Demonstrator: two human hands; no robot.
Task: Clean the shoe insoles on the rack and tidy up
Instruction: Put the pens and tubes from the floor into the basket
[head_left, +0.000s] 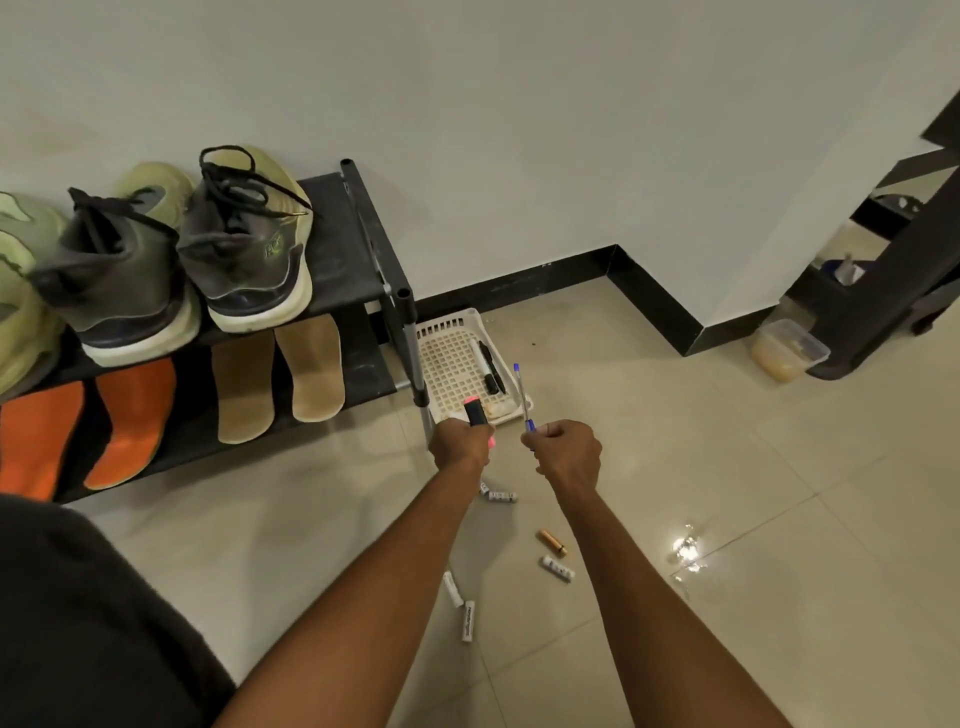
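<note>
Tidy-up step, judged: batteries (501, 496) lie loose on the floor (727, 467) nearest the person. Left hand (462, 441) curls its grip round a pink-ended highlighter (475, 413), right hand (563, 449) pinches a blue pen (522, 395), long axis pointing away toward the white basket (457, 364). Next move likely calls for dropping both in the basket; insoles (278, 379) lie lengthwise on the rack (363, 291) lower shelf, beyond.

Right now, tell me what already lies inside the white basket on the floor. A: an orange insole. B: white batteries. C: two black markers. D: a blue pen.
C: two black markers lie in the white basket; the right hand holds the blue pen above it.
</note>
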